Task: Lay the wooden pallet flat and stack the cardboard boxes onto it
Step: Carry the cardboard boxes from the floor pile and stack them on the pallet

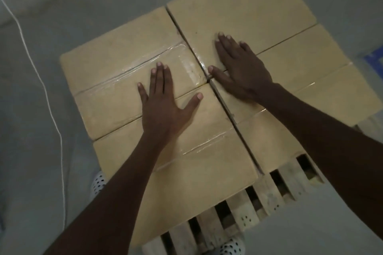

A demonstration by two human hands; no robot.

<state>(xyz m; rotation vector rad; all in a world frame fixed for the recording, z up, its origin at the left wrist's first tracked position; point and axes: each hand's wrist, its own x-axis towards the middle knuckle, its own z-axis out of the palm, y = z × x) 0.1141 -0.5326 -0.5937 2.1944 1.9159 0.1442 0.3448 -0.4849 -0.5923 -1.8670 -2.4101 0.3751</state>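
On the concrete floor the pallet (228, 221) already lies flat, four boxes side by side on it. From left: the left hand (165, 97) rests flat, fingers spread, across the two left boxes (128, 64); the right hand (240, 68) lies flat, gripping nothing, on the right boxes (259, 12). Stacking looks nearly finished, judging by coverage. Lower layers and the pallet's far edge are hidden; any remaining boxes are out of view.
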